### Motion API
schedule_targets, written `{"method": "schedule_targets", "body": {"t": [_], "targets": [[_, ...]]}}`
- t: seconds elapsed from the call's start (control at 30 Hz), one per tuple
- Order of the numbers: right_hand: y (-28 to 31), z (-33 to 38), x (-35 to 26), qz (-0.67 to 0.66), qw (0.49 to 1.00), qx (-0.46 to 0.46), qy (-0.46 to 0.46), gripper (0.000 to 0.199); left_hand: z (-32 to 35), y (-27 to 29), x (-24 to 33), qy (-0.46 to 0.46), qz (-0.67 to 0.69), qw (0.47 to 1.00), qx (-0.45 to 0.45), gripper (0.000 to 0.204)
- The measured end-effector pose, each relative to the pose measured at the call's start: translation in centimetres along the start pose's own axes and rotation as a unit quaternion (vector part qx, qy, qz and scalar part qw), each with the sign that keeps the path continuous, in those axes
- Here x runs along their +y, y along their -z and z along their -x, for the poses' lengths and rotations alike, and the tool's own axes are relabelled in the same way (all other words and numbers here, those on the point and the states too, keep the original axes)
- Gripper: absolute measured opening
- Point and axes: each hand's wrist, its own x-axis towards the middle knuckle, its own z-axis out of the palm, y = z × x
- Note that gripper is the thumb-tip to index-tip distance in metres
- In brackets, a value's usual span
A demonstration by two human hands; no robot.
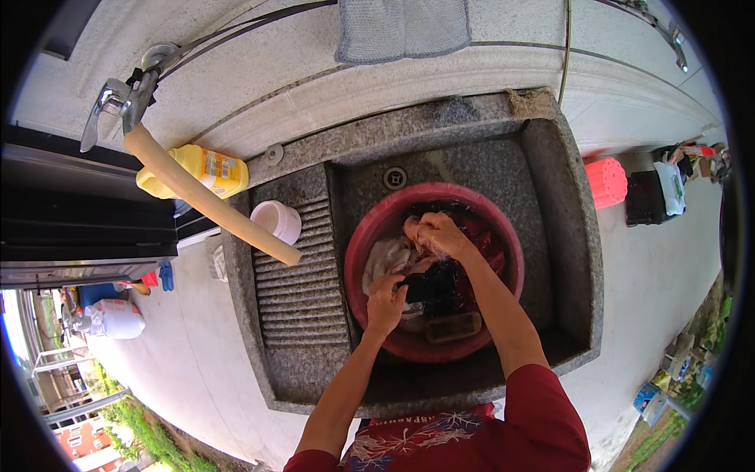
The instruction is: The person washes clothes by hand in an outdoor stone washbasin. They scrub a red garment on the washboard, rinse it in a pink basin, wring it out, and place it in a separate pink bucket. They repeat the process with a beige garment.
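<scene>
A red plastic basin (513, 277) stands inside a grey stone sink (583, 236), with wet laundry soaking in it. My left hand (385, 303) is at the basin's left side, its fingers closed on a black cloth (436, 289). Farther in, my right hand (439, 236) bends down over the laundry with its fingers closed; what they grip is hard to make out. A whitish cloth (384, 259) lies along the left inside of the basin, and dark red fabric (489, 245) is on the right. A brown oblong block (454, 327), perhaps a scrubbing brush, rests near the front rim.
A ridged washboard (299, 307) forms the sink's left part, with a pale pink tub (279, 220) on it. A tap (130, 98) with a tan hose (208, 197) reaches over it, beside a yellow bottle (197, 171). The drain (395, 178) lies behind the basin.
</scene>
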Motion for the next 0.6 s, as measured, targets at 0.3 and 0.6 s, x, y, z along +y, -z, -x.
{"method": "schedule_targets", "body": {"t": [0.3,0.6], "targets": [[-8.1,14.5,-11.1,0.170,0.921,0.009,0.351,0.012,3.4,5.8,15.3,0.141,0.721,0.665,-0.136,0.051],[-6.4,18.3,-0.9,0.467,0.854,0.013,0.230,0.052,6.3,11.0,12.4,0.225,0.633,0.739,0.047,0.034]]}}
